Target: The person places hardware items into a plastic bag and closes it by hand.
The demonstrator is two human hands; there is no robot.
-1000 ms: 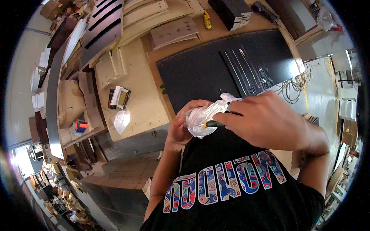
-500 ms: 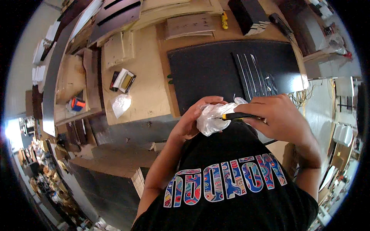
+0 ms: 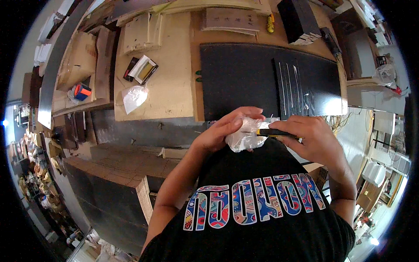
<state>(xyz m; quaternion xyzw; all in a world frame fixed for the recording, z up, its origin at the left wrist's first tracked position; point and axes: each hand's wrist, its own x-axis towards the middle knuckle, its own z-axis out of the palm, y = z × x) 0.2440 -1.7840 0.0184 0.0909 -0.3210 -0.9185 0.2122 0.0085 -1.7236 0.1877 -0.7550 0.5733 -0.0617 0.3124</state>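
Note:
In front of my chest, my left hand [image 3: 224, 129] is closed round a crumpled clear plastic bag [image 3: 241, 140]; what the bag contains cannot be made out. My right hand [image 3: 313, 136] grips a black and yellow utility knife [image 3: 279, 132], its tip pointing left against the bag. The right fingers also lie at the bag's upper right end. Just beyond both hands is a black panel [image 3: 240, 78] lying flat on the workbench, with thin strips in clear wrap [image 3: 290, 87] on its right part.
Left on the bench are an opened small box [image 3: 144, 70] and another clear bag [image 3: 135, 98]. A yellow-handled tool [image 3: 270, 24], a stack of dark boards [image 3: 299, 22] and a dark power tool [image 3: 330, 40] sit at the back. Dark boards [image 3: 109, 187] stand at my left.
My view has shifted, so the bench appears higher. Both hands stay together at the bag, and the knife still points into it; the bag's upper right end is more covered by my right fingers.

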